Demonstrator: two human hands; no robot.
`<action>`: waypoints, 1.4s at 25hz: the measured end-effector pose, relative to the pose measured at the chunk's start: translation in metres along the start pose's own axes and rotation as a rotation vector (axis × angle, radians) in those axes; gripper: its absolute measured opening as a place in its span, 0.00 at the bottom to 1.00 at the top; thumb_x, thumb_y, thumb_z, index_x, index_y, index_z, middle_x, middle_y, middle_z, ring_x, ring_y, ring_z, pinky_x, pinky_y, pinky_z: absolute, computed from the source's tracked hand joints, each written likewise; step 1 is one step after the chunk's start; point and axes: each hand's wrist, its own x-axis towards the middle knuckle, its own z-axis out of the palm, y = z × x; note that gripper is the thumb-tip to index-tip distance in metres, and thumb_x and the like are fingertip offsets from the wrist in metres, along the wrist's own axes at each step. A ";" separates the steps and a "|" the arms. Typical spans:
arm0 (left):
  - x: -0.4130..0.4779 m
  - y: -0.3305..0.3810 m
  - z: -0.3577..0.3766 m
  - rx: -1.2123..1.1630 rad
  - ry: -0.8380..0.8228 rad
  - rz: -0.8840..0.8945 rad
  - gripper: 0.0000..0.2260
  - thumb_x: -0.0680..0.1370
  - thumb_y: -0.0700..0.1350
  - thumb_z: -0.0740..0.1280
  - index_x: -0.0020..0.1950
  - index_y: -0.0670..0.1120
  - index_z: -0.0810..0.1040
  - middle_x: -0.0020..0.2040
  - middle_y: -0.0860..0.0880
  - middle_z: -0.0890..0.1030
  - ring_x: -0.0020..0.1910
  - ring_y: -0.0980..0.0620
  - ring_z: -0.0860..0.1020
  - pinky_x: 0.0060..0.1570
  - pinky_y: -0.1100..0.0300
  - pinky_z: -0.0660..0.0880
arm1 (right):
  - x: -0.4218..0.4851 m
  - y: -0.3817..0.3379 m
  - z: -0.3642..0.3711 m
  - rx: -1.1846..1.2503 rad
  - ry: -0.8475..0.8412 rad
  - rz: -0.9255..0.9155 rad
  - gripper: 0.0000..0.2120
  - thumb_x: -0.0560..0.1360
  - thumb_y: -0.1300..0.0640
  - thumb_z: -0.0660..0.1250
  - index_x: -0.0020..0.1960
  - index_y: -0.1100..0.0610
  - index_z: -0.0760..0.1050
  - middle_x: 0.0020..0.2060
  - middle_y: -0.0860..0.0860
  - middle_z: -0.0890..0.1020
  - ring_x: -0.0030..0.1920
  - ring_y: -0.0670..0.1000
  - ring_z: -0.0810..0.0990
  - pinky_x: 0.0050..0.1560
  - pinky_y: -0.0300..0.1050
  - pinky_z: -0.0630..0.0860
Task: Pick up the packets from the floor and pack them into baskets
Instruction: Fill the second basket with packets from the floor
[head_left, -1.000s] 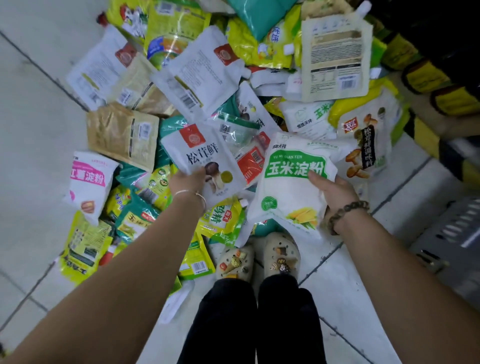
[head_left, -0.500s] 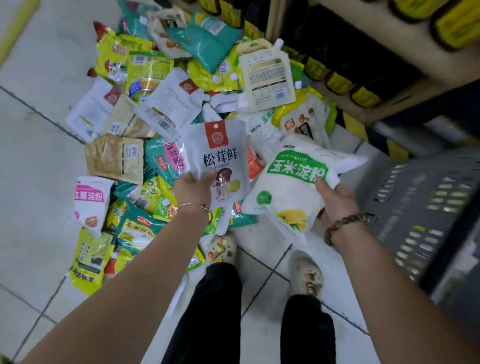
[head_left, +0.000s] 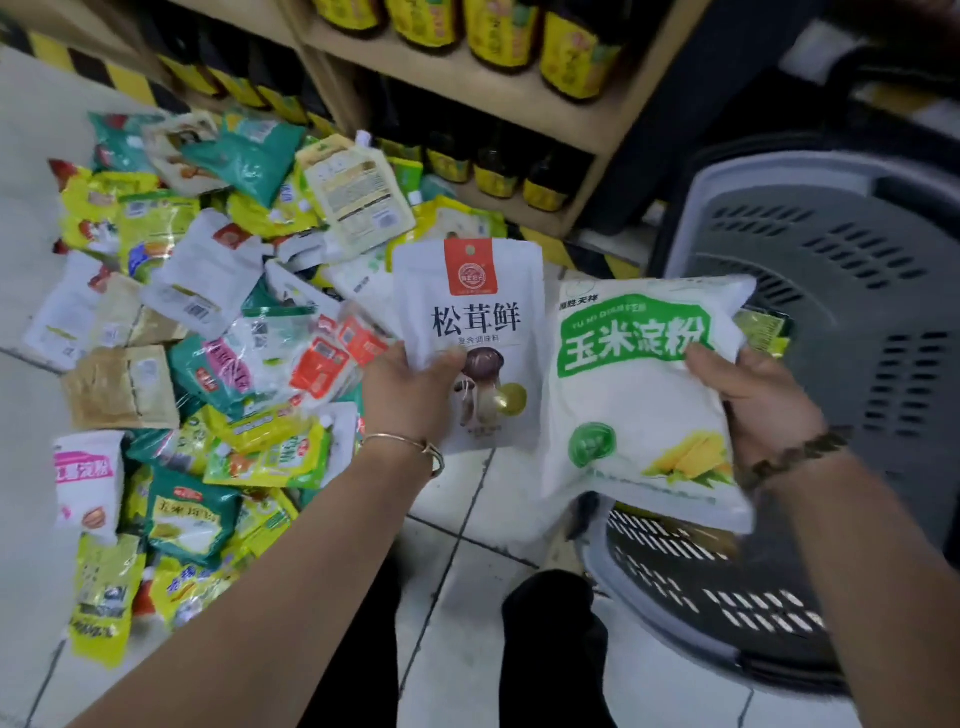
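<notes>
My left hand (head_left: 410, 384) grips a white mushroom packet (head_left: 470, 317) with a red label, held upright above the floor. My right hand (head_left: 753, 400) grips a white and green corn starch bag (head_left: 623, 395) by its right edge, holding it over the near rim of a grey slotted basket (head_left: 841, 291). A green packet (head_left: 763, 330) lies inside the basket, partly hidden behind the bag. A heap of several packets (head_left: 208, 332) covers the floor to the left.
A wooden shelf (head_left: 519, 98) with yellow-labelled bottles stands behind the heap and the basket. Yellow and black hazard tape runs along its base. My legs in black trousers (head_left: 550, 639) stand on the pale floor tiles (head_left: 467, 525) between heap and basket.
Both hands have lifted their packets off the heap and swung them right. The view has turned right, so the grey basket now fills the right side under the corn starch bag.
</notes>
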 end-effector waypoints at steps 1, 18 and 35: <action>-0.009 0.004 0.017 0.029 -0.021 0.025 0.04 0.63 0.47 0.68 0.35 0.48 0.79 0.35 0.50 0.81 0.38 0.50 0.79 0.43 0.52 0.77 | -0.005 -0.010 -0.022 -0.010 -0.011 -0.018 0.09 0.71 0.59 0.66 0.41 0.54 0.85 0.42 0.52 0.86 0.40 0.51 0.85 0.37 0.44 0.80; -0.041 -0.039 0.267 0.686 -0.217 0.213 0.18 0.76 0.38 0.62 0.66 0.45 0.70 0.55 0.43 0.80 0.54 0.42 0.77 0.42 0.58 0.69 | 0.077 0.026 -0.212 -0.913 0.553 0.106 0.23 0.79 0.55 0.61 0.70 0.67 0.65 0.69 0.62 0.68 0.68 0.59 0.67 0.62 0.44 0.63; 0.063 -0.153 0.349 0.932 -0.127 0.371 0.30 0.73 0.43 0.67 0.73 0.48 0.61 0.73 0.43 0.62 0.71 0.45 0.61 0.69 0.53 0.61 | 0.152 0.117 -0.231 -1.291 0.566 -0.188 0.34 0.76 0.61 0.63 0.77 0.53 0.51 0.77 0.56 0.48 0.76 0.57 0.47 0.74 0.50 0.49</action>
